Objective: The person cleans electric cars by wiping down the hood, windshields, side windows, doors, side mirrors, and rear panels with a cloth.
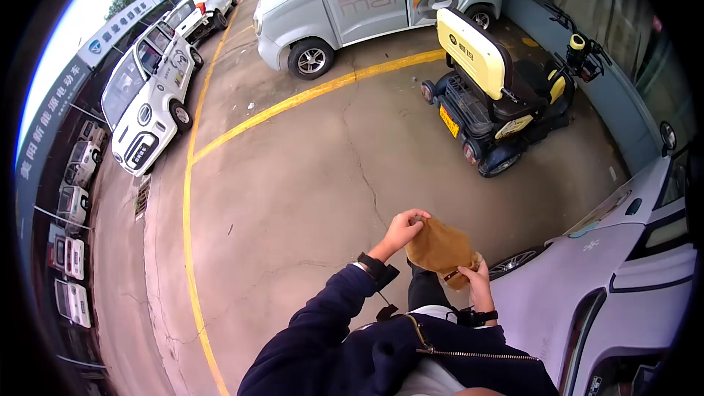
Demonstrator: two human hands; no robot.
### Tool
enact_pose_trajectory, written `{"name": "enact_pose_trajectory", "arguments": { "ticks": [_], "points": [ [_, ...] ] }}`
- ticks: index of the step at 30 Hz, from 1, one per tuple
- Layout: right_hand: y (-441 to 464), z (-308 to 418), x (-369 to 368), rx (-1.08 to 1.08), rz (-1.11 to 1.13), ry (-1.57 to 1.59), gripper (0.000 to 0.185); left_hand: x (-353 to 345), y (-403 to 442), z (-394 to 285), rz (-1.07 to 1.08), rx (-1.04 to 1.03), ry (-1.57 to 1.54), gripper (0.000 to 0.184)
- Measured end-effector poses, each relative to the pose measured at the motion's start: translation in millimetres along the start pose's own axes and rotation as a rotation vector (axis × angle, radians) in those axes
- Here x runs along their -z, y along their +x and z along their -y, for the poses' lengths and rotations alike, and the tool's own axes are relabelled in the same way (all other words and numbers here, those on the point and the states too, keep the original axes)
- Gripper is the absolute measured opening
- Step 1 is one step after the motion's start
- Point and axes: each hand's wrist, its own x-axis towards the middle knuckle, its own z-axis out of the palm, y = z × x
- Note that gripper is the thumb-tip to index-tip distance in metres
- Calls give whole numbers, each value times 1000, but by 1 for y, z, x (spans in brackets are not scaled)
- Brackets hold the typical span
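Observation:
A brown cloth (440, 246) is stretched between my two hands in front of my body, above the pavement. My left hand (405, 230) pinches its upper left corner, fingers closed on it. At the cloth's lower right edge, my right hand (478, 281) grips it with thumb and fingers. A small dark strip shows on the cloth beside the right fingers. Both wrists carry black bands, and the dark blue sleeve covers my left arm.
Close on my right stands a pale car (579, 286). A yellow and black scooter (477, 81) is parked ahead by the wall. Beyond are a silver van (367, 0) and a white small car (150, 95). Yellow lines (189, 249) cross the pavement.

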Motion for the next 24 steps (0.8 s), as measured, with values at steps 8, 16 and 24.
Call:
{"name": "enact_pose_trajectory", "arguments": {
  "ticks": [8,16,24],
  "points": [
    [260,91,-128,67,281,-26,35,154,143,-10,-417,71,180,22],
    [410,161,-327,159,499,-90,32,296,150,56,-860,188,-68,19],
    [505,177,-532,34,620,-281,13,472,181,118,-1079,184,183,39]
  ]
}}
